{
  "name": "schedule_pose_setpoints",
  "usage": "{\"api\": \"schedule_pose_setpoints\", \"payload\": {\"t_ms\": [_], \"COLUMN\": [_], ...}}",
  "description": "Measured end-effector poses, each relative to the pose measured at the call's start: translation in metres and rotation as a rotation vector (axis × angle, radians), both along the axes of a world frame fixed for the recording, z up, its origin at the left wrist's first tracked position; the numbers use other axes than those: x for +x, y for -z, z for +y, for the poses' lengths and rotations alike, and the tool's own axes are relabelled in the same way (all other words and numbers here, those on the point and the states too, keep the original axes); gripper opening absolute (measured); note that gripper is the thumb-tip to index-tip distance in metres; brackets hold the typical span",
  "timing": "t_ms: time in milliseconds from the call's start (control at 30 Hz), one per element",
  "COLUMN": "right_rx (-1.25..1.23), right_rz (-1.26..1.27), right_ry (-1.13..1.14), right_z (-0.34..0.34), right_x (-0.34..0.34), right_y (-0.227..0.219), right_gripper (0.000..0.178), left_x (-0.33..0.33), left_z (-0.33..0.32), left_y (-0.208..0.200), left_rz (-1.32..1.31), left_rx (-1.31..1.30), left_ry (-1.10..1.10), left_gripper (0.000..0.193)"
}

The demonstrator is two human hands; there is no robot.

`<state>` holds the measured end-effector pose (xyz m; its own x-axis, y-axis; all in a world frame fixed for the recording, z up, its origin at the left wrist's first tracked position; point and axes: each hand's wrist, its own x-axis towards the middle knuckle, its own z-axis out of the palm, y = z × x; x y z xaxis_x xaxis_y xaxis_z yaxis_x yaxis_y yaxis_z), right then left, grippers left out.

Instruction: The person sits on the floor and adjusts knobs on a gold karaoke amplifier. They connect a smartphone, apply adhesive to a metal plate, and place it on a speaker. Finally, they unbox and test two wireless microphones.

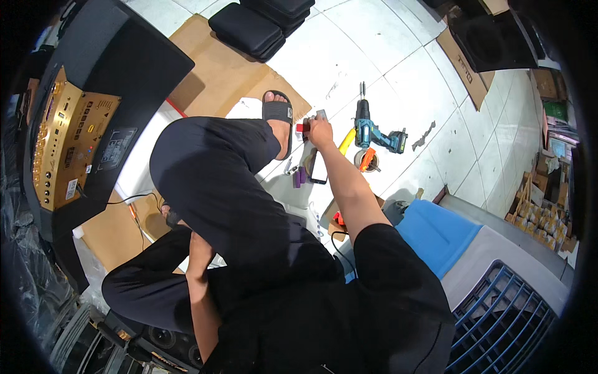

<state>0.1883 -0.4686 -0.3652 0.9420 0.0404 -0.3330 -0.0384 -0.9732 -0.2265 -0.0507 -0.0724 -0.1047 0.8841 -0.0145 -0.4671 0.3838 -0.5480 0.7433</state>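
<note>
One wide camera looks down from the person's head. Its round view bends straight lines near the rim. The black pants (pixel 243 199) are close below; the white floor (pixel 355 40) is farther away.

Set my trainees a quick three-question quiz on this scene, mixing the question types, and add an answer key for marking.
1. Fill in the gap: The slim metal bit of the teal-and-black cordless drill points ___ the person.
2. True or false: The person's bare right hand is gripping the drill.
3. Multiple choice: What colour is the metal panel on the large black cabinet at the picture's left?
A) Gold
B) Blue
C) White

Key:
1. away from
2. False; the hand is beside a small red object, left of the drill and apart from it.
3. A
</note>
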Motion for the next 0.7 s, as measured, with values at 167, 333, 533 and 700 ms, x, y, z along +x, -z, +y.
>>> {"api": "schedule_pose_setpoints", "payload": {"t_ms": [167, 333, 533, 700], "right_rx": [0.299, 1.047, 1.679, 1.985], "right_rz": [-0.122, -0.27, 0.043, 0.45], "right_ry": [0.103, 0.695, 0.493, 0.352], "right_z": [-0.023, -0.045, 0.053, 0.165], "right_x": [-0.023, -0.045, -0.104, -0.141], "right_y": [-0.016, -0.092, -0.38, -0.451], "right_gripper": [0.041, 0.038, 0.024, 0.018], "left_x": [0.003, 0.033, 0.054, 0.085], "left_z": [0.001, -0.012, -0.022, -0.053], "left_y": [0.002, -0.045, -0.169, -0.206], "left_rz": [-0.215, -0.321, -0.512, -0.516], "left_rx": [0.176, 0.258, -0.245, -0.703], "left_ry": [0.214, -0.001, -0.228, 0.069], "left_gripper": [0.029, 0.028, 0.032, 0.053]}}
